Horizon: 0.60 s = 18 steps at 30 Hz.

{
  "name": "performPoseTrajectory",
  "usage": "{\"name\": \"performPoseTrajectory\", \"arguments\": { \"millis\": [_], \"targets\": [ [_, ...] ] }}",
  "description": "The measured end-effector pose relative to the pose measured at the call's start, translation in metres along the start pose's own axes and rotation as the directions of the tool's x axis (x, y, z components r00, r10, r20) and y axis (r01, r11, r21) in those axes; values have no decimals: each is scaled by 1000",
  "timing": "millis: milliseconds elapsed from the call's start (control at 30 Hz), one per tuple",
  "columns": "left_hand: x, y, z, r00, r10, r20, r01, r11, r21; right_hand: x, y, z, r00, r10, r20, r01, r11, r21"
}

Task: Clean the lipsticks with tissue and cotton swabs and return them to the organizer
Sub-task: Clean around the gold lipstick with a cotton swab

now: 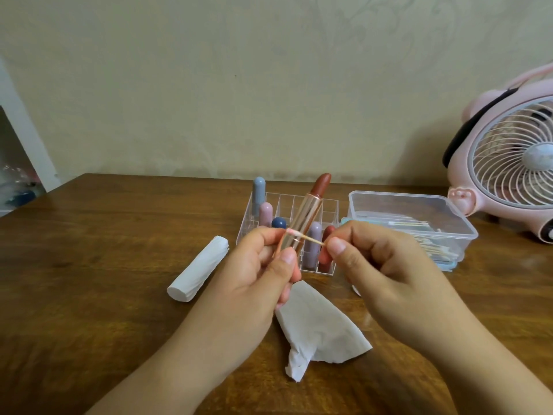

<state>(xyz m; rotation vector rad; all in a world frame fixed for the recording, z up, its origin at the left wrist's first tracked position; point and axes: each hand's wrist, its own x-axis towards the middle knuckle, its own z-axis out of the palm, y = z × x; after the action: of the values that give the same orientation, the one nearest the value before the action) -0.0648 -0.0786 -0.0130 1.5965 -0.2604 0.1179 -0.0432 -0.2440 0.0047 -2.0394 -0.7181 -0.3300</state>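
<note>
Brown wooden table [89, 265] stands against a pale patterned wall [209, 85]. Above the middle of it the left hand [257, 280] grips an open lipstick [311, 214] by its lower end, thumb in front and fingers curled behind. Its rose-gold tube runs lengthwise up and away, leaning to the right, and the brown-red stick at the top points toward the wall. The right hand [377, 265] pinches a cotton swab [302, 237] between thumb and fingertips. The swab lies nearly level, crossing the tube, and its pink-stained tip touches the tube's left edge just above the left thumb.

Behind the hands sits a clear organizer [287, 205] divided into small cells. Capped lipsticks stand upright in it: a grey-blue one [258, 196] at the back left, a pink one [265, 214] and a dark blue one [279, 223] before it, a lilac one [314, 244] and a red one [327, 250] nearer the front. The held tube and both hands hide part of the cells. Right of the organizer is a clear lidded box [410, 217] with cotton swabs inside. A pink fan [508, 163] stands at the far right. A rolled white tissue [199, 269] lies left of the hands, and a crumpled tissue sheet [317, 327] lies flat below them, partly under the left hand.
</note>
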Motion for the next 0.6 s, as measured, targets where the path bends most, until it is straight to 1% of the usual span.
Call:
{"name": "performPoseTrajectory", "arguments": {
  "millis": [133,200,267,367,533,600],
  "targets": [
    [0,-1,-2,1000,-11,13,10,999,53,0,0,-5,990,-11,-141,18,999,44],
    [0,-2,-2,1000,2,13,-2,998,69,1,-2,-7,983,-29,-184,29,1000,2],
    [0,-3,-2,1000,8,12,-9,997,80,1,-1,-6,980,-42,-195,34,999,-41],
    [1,-5,-3,1000,12,9,-13,997,83,1,2,-4,981,-62,-182,46,995,-90],
    [1,-4,-3,1000,21,0,-21,998,60,0,0,1,998,-63,-20,61,993,-105],
    [1,-5,-3,1000,21,-4,-20,997,69,-1,0,1,998,-62,-15,60,993,-100]
  ]
}}
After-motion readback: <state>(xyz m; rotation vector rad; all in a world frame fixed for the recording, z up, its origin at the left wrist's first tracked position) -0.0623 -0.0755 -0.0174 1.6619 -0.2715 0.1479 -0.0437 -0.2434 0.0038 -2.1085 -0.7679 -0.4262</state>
